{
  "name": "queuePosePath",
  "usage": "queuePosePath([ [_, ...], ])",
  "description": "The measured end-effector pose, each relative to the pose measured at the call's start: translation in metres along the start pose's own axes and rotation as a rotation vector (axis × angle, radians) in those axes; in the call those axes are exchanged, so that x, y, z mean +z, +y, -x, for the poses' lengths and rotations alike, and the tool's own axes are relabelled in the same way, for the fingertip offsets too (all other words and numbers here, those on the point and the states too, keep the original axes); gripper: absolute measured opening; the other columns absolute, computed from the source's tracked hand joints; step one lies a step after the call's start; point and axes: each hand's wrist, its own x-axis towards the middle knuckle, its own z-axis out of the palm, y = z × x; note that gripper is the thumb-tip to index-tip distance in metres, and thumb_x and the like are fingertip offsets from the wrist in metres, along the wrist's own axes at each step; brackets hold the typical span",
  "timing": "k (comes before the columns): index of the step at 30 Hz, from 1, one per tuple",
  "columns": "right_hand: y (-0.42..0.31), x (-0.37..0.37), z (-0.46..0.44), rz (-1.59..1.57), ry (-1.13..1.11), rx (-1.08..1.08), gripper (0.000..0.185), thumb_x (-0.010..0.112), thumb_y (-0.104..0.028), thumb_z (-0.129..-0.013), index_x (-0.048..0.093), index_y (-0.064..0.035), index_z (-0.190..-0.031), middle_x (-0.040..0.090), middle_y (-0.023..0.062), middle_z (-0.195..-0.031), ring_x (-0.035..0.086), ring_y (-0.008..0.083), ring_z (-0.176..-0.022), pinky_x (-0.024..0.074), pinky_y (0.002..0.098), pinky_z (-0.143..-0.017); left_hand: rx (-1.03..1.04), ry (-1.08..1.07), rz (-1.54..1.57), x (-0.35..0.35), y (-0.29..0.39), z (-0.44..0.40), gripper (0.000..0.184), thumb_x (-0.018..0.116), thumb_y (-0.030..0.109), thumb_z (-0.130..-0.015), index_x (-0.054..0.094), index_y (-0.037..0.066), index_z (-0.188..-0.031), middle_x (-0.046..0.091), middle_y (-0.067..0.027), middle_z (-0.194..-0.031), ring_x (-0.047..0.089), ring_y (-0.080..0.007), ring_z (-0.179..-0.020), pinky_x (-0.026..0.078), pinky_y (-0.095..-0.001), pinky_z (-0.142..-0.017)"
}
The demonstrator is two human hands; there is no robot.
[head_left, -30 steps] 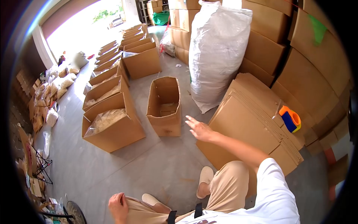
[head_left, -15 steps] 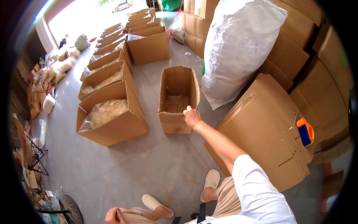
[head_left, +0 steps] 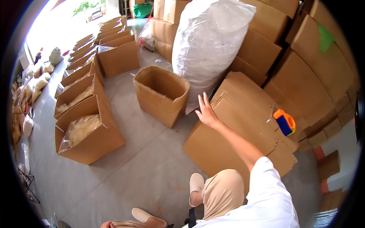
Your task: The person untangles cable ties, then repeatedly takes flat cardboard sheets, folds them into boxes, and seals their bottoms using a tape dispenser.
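My right hand (head_left: 206, 111) is raised with its fingers spread and holds nothing. It is just right of an open, empty-looking cardboard box (head_left: 157, 99), which stands turned at an angle on the floor. Beside the hand lies a stack of flattened cardboard (head_left: 243, 121), with an orange and blue tape dispenser (head_left: 285, 122) on it. At the bottom edge, my left hand (head_left: 107, 225) rests by my leg, mostly cut off by the frame, so its fingers cannot be made out.
Open boxes with bagged contents (head_left: 85, 127) stand in rows on the left. A tall white sack (head_left: 209, 41) is behind the angled box. Stacked cartons (head_left: 262, 49) line the right side. Several filled bags (head_left: 38, 81) lie far left.
My right hand went to the near rim of the open box, then came off it and opened. The box has turned from facing straight to an angle. My left hand has slipped mostly out of view.
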Motion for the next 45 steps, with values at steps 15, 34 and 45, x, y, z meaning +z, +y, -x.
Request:
queuePosePath([
  [15,0.162,-0.272,0.246,0.698,0.182,0.571,0.067,0.068,-0.014,-0.073,0.036,0.0028,-0.13,0.046,0.0185,-0.122,0.041,0.0314,-0.118,0.0222,0.0446,-0.107,0.168,-0.181,-0.061,0.007,0.002,0.003,0.025,0.056,0.022,-0.086,0.065,0.001,-0.097,0.065,-0.0178,-0.089,0.062,-0.0303,-0.082,0.049,-0.0367,-0.074],
  [34,0.054,-0.249,0.273,0.599,0.051,0.45,0.052,0.072,-0.024,-0.067,0.043,0.0037,-0.1,0.06,0.0184,-0.068,0.061,0.034,-0.067,0.0451,0.0414,-0.077,0.223,-0.264,-0.188,0.009,0.004,0.0,0.025,0.055,0.024,-0.085,0.066,0.006,-0.099,0.065,-0.0157,-0.093,0.061,-0.0315,-0.088,0.047,-0.0377,-0.079],
  [45,0.092,-0.187,0.299,0.696,0.101,0.48,0.052,0.073,-0.025,-0.068,0.041,-0.0003,-0.1,0.058,0.0191,-0.089,0.058,0.0315,-0.087,0.0393,0.0434,-0.085,0.209,-0.243,-0.212,0.01,0.002,0.003,0.028,0.055,0.028,-0.085,0.065,0.008,-0.102,0.064,-0.0151,-0.097,0.06,-0.0294,-0.093,0.046,-0.037,-0.083],
])
